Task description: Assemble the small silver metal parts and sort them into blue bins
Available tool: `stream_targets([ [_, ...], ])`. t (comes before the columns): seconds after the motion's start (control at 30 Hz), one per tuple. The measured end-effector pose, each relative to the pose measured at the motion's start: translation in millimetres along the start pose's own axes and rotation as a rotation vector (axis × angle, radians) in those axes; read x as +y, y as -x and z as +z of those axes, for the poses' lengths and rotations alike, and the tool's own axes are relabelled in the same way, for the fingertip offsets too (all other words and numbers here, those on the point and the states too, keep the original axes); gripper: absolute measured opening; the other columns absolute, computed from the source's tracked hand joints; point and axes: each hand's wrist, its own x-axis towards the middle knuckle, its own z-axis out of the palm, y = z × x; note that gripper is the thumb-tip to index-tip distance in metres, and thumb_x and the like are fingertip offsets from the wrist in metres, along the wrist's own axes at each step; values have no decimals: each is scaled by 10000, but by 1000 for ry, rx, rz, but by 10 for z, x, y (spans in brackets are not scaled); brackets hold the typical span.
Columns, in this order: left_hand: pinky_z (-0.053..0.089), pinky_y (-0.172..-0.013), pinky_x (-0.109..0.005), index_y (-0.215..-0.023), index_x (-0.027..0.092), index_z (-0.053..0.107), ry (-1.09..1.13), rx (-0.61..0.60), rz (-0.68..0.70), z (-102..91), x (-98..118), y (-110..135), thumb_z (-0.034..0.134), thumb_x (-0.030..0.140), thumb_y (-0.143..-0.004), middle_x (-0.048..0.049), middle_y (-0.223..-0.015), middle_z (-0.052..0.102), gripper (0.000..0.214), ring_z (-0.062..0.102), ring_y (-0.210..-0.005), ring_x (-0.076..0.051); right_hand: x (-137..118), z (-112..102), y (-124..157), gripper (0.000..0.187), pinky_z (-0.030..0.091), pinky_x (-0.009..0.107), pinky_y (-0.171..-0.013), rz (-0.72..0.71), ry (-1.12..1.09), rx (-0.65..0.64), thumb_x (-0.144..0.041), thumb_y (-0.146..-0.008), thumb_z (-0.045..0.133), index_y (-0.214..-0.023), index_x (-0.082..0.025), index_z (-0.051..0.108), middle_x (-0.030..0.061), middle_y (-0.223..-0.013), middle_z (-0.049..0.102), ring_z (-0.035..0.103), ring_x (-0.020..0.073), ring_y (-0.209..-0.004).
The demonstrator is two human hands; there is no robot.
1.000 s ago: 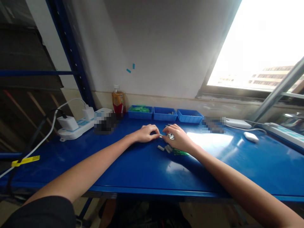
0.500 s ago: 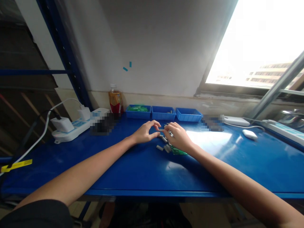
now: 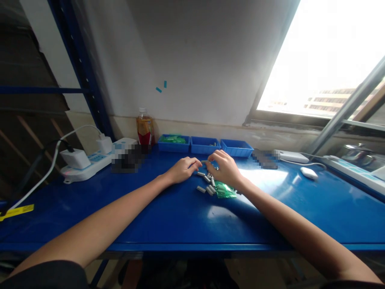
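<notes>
Small grey block (image 3: 204, 161) pinched by right hand (image 3: 222, 166); left hand (image 3: 182, 169) close, grip unclear; green packet (image 3: 225, 191), loose blocks (image 3: 201, 189) nearer, bins (image 3: 205, 150) behind.

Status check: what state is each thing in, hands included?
Left hand: fingertips near a small grey piece, grip unclear
Right hand: pinching that piece
Loose grey pieces: scattered on the bench
Green packet: lying beside them
Left tray: open, green packets inside
Middle tray: open, small items inside
Right tray: open
Bottle: upright, capped
Left power strip: two adapters plugged in

Green packet (image 3: 226, 191), grey pieces (image 3: 201, 189)
</notes>
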Motion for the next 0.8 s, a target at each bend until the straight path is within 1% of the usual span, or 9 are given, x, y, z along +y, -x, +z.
stream_targets([
  [0.07,445,-799,-285,-990,199,644,-40,-54,-10,-31,-34,-1,499,409,-866,-42,-924,677,284,604,-888,-193,169,32,-156,124,428,315,-719,71,71,55,-275,-836,524,-754,-201,581,53,-789,617,552,206,-786],
  [0.17,427,-836,-304,-971,226,669,-151,-146,36,-68,-73,8,631,407,-769,-47,-997,655,274,586,-958,-219,483,136,-399,211,428,334,-712,294,187,79,-326,-863,490,-752,-189,605,81,-825,629,562,236,-830],
  [0.23,408,-852,-322,-917,238,679,-219,-161,56,-72,-72,17,626,382,-775,-44,-1013,643,210,576,-979,-227,648,206,-499,245,427,349,-725,416,249,13,-352,-873,478,-832,-167,634,117,-896,638,561,265,-891],
  [0.3,391,-857,-339,-887,231,671,-268,-143,58,-57,-51,25,594,353,-799,-39,-991,644,169,578,-963,-224,716,244,-510,288,423,365,-755,470,289,-70,-368,-868,492,-975,-141,632,148,-986,632,546,289,-957],
  [0.4,367,-873,-356,-876,213,645,-309,-106,45,-18,-14,30,545,315,-827,-31,-946,652,151,583,-934,-214,612,222,-362,356,415,368,-798,404,271,-153,-391,-855,518,-1096,-143,598,140,-1042,625,531,287,-985],
  [0.5,353,-889,-374,-911,213,628,-326,-77,12,13,-4,27,554,369,-819,-27,-944,657,195,581,-939,-219,363,148,-123,299,411,347,-810,254,172,-202,-397,-863,513,-1045,-185,620,89,-978,641,533,251,-946],
  [0.6,349,-889,-397,-937,231,633,-347,-69,-11,37,-22,22,566,459,-800,-27,-986,652,274,572,-965,-238,138,114,51,233,402,340,-814,134,91,-258,-368,-868,517,-983,-204,636,69,-933,645,530,233,-932],
  [0.7,368,-864,-374,-881,216,636,-353,-43,-13,56,-51,12,557,399,-810,-23,-946,659,212,583,-929,-225,17,147,98,192,397,328,-797,46,18,-306,-332,-848,554,-969,-204,631,60,-905,641,532,220,-909],
  [0.8,402,-802,-317,-839,189,626,-277,16,-6,60,-77,-7,512,330,-840,-27,-891,665,182,590,-869,-196,-24,187,86,190,386,318,-770,-10,-6,-286,-302,-822,592,-984,-202,609,50,-903,635,530,217,-907],
])
